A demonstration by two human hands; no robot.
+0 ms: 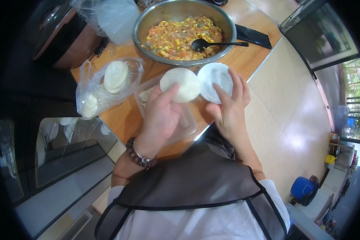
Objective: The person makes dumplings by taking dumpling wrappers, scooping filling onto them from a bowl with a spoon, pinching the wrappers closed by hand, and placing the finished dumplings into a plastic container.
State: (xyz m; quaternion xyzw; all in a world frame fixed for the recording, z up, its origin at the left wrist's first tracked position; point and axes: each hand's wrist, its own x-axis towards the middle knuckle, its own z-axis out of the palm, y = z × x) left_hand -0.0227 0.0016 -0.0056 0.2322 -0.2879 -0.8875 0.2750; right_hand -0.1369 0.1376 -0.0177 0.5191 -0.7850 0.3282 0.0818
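Note:
My left hand (pixel 165 115) holds a round white dough wrapper (pixel 183 85) flat, its thumb on top. My right hand (pixel 231 105) is over a small white dish (pixel 213 81), fingers apart and holding nothing; whether the index fingertip touches the dish I cannot tell. Under my left hand lies a clear plastic tray (pixel 187 120) with a pale folded piece of dough (pixel 145 94) at its left. Beyond stands a steel bowl (pixel 184 62) of chopped filling with corn kernels (pixel 174 37), a black spoon (pixel 201 45) resting in it. More wrappers (pixel 116 77) sit on a plastic bag (pixel 90 81) to the left.
A brown and black lidded pot (pixel 75 42) stands at the upper left, near crumpled clear plastic bags (pixel 114 21). A flat black object (pixel 253 36) lies right of the bowl. The wooden table's right edge (pixel 264 63) runs diagonally beside the tiled floor.

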